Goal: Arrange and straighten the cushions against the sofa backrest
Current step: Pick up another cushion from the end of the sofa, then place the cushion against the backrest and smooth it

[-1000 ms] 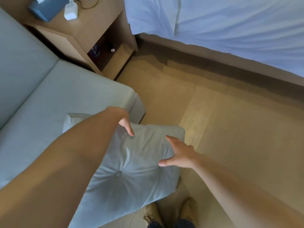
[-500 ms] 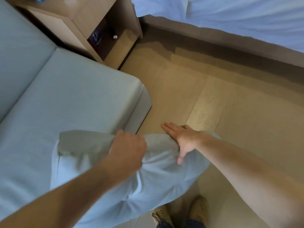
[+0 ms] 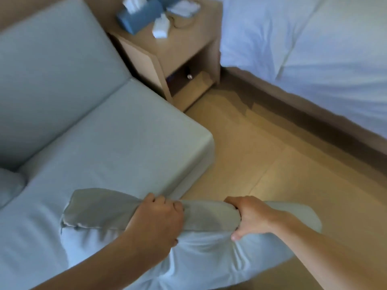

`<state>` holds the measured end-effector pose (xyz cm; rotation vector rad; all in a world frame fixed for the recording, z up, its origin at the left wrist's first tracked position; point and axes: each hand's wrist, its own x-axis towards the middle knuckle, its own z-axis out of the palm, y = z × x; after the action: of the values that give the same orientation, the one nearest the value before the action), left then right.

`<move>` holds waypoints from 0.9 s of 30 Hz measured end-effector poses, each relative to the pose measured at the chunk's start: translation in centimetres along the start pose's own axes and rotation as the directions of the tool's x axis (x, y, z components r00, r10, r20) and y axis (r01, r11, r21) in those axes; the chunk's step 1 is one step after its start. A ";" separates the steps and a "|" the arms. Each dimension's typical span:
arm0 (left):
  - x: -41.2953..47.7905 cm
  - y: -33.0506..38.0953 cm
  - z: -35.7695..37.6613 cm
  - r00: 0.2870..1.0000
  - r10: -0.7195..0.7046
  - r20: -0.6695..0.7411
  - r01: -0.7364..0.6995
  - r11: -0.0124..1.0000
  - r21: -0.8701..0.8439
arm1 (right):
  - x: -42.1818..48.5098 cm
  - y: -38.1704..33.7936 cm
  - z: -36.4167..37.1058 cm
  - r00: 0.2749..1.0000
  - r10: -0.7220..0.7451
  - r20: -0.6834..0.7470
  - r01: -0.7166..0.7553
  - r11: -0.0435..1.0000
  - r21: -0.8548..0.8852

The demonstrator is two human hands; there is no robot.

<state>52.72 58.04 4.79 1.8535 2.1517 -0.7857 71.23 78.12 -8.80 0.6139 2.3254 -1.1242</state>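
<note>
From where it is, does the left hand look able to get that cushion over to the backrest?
Probably yes. The left hand already grips the cushion with the right hand, and the seat up to the backrest lies bare.

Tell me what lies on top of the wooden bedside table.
On the bedside table lie a blue tissue box with white tissue sticking out, a small white object, and something pale behind them, too blurred to identify.
</note>
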 end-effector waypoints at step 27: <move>-13.7 -49.1 -4.6 0.557 -0.817 -0.146 0.604 0.520 -0.604 | 20.2 -60.0 -33.2 0.838 -0.539 0.087 0.320 0.355 -0.879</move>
<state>9.11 44.93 28.05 0.8160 3.0819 0.1604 13.19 74.95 32.74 -0.3451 2.8991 0.1577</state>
